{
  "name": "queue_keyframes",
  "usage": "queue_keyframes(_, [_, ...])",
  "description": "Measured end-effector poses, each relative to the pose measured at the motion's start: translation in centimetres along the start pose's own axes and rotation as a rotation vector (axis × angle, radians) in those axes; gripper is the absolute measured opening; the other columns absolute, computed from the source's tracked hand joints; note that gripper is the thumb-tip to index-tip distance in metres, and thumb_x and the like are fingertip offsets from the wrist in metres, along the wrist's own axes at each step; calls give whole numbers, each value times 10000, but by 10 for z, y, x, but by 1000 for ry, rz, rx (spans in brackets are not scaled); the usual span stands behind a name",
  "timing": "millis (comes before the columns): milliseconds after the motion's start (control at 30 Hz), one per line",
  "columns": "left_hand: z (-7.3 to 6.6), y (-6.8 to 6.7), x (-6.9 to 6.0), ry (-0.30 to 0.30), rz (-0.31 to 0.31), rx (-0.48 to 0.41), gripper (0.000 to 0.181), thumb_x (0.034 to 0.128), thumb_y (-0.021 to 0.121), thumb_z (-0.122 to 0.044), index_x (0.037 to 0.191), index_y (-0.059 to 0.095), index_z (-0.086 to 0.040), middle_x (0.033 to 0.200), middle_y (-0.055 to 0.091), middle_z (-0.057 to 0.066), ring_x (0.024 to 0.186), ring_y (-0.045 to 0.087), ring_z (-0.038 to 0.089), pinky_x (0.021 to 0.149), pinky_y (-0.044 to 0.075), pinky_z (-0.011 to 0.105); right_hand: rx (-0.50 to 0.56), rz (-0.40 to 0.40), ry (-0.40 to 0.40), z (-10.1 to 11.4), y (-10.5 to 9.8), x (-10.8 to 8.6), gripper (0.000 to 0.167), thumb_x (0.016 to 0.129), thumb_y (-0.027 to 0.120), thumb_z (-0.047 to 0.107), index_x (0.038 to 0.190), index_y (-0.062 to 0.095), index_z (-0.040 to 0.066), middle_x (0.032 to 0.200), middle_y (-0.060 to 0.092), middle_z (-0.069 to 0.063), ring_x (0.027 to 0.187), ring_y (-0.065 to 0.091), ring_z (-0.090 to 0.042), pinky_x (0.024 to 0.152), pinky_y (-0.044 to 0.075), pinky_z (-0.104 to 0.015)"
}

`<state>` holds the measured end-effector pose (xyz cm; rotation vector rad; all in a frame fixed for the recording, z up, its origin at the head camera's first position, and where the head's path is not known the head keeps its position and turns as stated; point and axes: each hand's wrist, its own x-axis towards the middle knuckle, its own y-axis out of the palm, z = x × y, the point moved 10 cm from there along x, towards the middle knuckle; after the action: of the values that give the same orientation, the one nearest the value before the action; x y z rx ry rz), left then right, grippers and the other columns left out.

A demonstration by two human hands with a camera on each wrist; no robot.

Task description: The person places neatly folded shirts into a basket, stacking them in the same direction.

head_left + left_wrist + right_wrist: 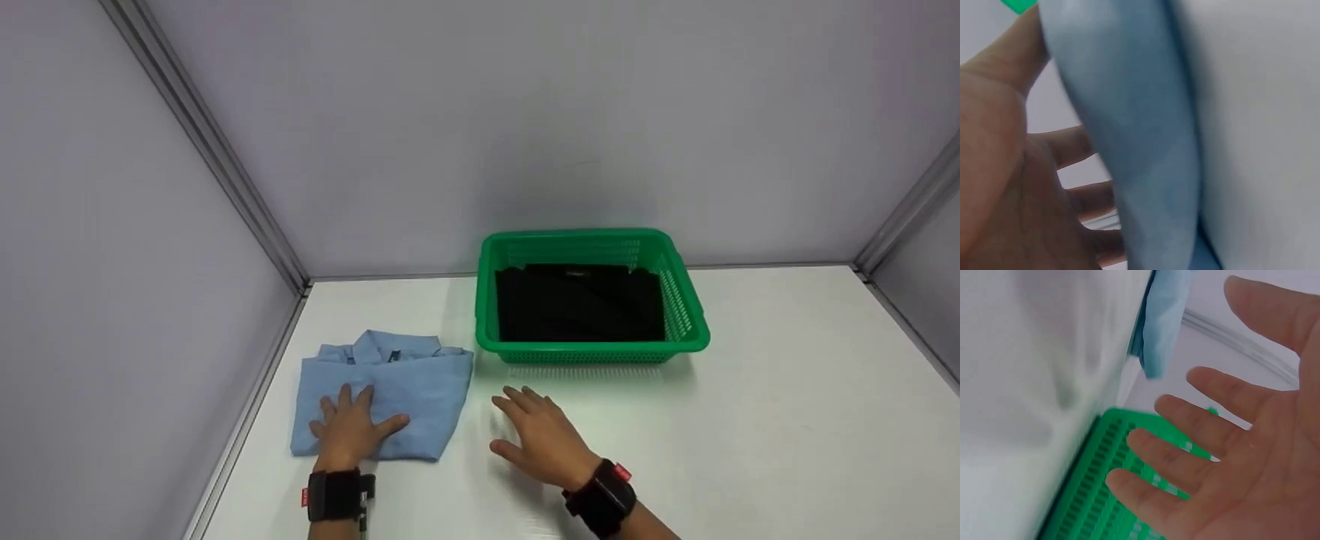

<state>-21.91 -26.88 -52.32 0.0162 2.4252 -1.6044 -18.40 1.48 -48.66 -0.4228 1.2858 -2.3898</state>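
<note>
A folded light-blue collared shirt (427, 397) lies flat on the left part of the white table, its collar toward the back wall. My left hand (351, 433) rests on the shirt's front half with fingers spread. In the left wrist view, the thumb and fingertips touch the blue cloth (1134, 124) without curling round it. To the right of the shirt, my right hand (546, 439) hovers over the table, fingers extended and holding nothing. The right wrist view shows its open palm (1264, 455), with the green basket (1092, 495) beyond the fingers.
Against the back wall stands the green plastic basket (604, 348) with a folded black garment (581, 304) inside. Pale panels (525, 135) enclose the table (787, 420) at the back and sides. Each wrist wears a black strap (335, 495).
</note>
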Motion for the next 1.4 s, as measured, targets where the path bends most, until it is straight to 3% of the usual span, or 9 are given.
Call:
queue_keyframes(300, [-33,-12,-6,28,27,-40,875,886,815,-512,1535,513,-10,1656,319,346,1529,194,659,1135,238,862,-68,3,-68,21,7,36,676,971,761,407,1525,543,86,1617,491,-186,1500,450,-463,1193,407,-636])
queue_keyframes(500, [-46,-14,-4,54,14,-8,821,865,845,-483,1500,573,-39,1643,388,305,1522,284,608,1162,264,817,-216,30,-119,38,21,54,747,952,754,509,1548,527,122,1649,463,-144,1531,426,-413,1212,404,-604])
queue_keyframes(667, [-47,-8,-6,44,20,-4,852,831,869,-500,1510,575,-79,1671,355,283,1547,220,615,1154,213,852,-289,68,-132,41,36,63,803,926,760,563,1575,502,167,1667,437,-145,1555,384,-425,1227,374,-619])
queue_keyframes(867, [-48,1,-9,42,60,-57,925,805,909,-451,1554,519,-74,1708,271,285,1565,131,626,1147,183,872,-279,114,-72,30,46,66,832,907,761,603,1596,484,227,1705,366,-164,1592,276,-478,1260,289,-661])
queue_keyframes(1133, [-47,2,-12,20,45,-17,1007,774,931,-465,1591,470,-99,1723,216,292,1554,84,660,1129,169,892,-286,101,-32,31,50,71,809,967,615,677,1624,437,241,1694,374,-193,1562,232,-590,1238,312,-682])
queue_keyframes(1400, [-45,6,-15,5,60,-42,1012,780,935,-441,1610,449,-124,1733,192,282,1554,36,663,1131,129,897,-332,98,16,37,54,71,804,936,692,646,1606,467,264,1680,388,-211,1542,260,-609,1207,333,-715])
